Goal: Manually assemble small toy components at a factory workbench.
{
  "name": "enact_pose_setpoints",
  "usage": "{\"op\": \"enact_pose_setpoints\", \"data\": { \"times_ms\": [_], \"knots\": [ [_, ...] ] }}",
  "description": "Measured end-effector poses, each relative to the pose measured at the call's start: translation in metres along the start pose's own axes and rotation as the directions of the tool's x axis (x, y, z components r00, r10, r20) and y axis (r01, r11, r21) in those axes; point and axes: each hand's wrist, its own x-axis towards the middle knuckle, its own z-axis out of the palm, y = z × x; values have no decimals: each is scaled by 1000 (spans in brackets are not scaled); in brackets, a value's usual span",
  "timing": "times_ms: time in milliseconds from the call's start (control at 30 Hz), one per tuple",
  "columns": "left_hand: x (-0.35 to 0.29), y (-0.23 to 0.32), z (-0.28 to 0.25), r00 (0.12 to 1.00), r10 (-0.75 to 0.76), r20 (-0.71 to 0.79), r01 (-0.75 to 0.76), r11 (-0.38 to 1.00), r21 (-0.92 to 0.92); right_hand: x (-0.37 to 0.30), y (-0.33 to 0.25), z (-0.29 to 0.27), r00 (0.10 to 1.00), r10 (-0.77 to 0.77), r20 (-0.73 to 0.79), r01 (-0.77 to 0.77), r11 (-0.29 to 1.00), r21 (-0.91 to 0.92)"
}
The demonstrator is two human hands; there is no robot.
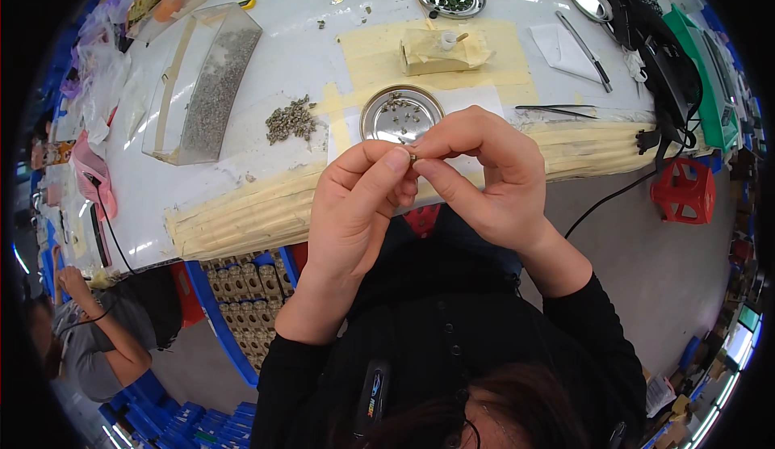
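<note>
My left hand and my right hand meet above the table's front edge, fingertips almost touching. Between them is a tiny metallic part, pinched by thumb and forefinger of each hand; its exact kind is too small to tell. Just beyond my fingers sits a round silver dish with several small grey-brown pieces in it, its near rim partly hidden by my hands. Left of the dish lies a loose heap of similar small pieces on the white table.
A clear bin of grey granules stands at left. Behind the dish is a taped block with a small white cup. Tweezers lie at right, near a red stool. Below left, a blue crate holds metal parts; another person sits beyond it.
</note>
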Motion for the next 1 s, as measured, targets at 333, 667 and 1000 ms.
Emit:
{"op": "enact_pose_setpoints", "data": {
  "times_ms": [333,667,1000],
  "knots": [
    [-2,5,-2,999,39,-6,-38,987,159,-1,-1,-2,999,-32,25,33,999,-40],
    [-2,7,-4,999,-37,21,34,988,148,-5,1,-5,974,204,96,-221,949,224],
    [1,5,-5,996,-91,6,91,995,31,-5,4,-3,963,245,108,-264,937,229]
  ]
}}
